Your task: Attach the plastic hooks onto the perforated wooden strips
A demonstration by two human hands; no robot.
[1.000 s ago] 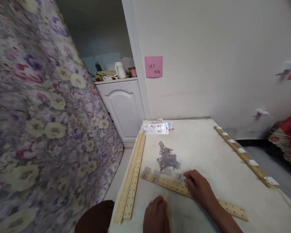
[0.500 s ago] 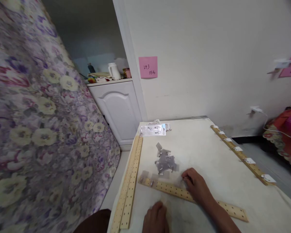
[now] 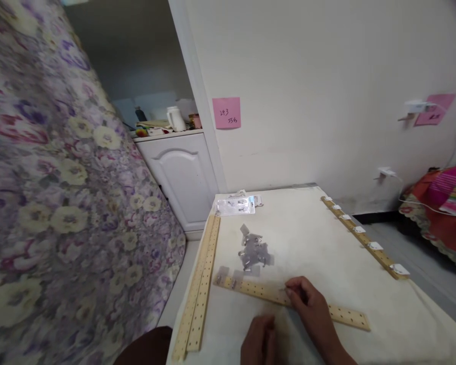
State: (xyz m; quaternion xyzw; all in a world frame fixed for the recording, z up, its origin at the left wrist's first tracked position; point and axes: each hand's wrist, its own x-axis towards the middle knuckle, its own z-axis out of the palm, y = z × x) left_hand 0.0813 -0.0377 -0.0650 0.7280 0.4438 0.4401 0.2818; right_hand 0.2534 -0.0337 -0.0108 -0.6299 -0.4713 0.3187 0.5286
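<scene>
My right hand (image 3: 307,304) is over the middle of a perforated wooden strip (image 3: 262,291), thumb and forefinger pinched on a small shiny piece (image 3: 283,289) too small to name exactly. Two small metal clips with clear tabs (image 3: 233,284) sit at the strip's left end. Below the strip, close to the table's near side, my left hand (image 3: 257,338) is curled closed; whatever its fingers may hold is hidden. Beyond the strip lies a pile of metal clips with translucent plastic tabs (image 3: 254,252).
Two more perforated strips (image 3: 203,284) lie side by side along the table's left edge. Another strip (image 3: 365,238) with several white-tabbed clips runs along the right edge. A clear blister pack (image 3: 234,205) rests at the back left. A floral curtain (image 3: 79,177) hangs left.
My right hand has turned slightly, bringing its pinched fingertips over the strip. My left hand has moved right, nearer to it. The view has shifted a little.
</scene>
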